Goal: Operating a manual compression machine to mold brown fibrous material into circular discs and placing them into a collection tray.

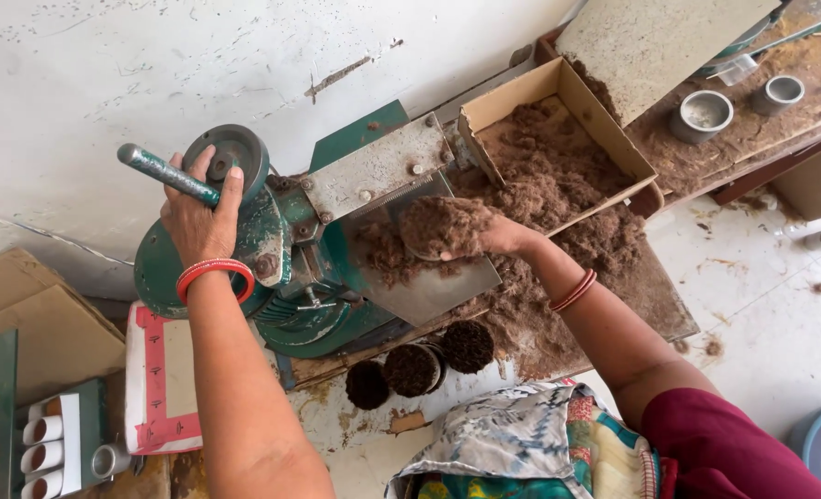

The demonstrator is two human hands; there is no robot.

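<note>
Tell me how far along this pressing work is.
Done: three fibre-packed cylinders lie below the green press. In hand: the left hand grips the crank handle while the right hand puts a clump of brown fibre on the metal chute. Left: much loose fibre fills the cardboard box.

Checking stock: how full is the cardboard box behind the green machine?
Partly full. The cardboard box holds a heap of brown fibre against its far side; bare cardboard floor shows near the machine.

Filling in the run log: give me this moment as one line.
left hand: gripping green crank handle | right hand: holding brown fibre clump over metal chute | cardboard box: holds loose fibre
</note>
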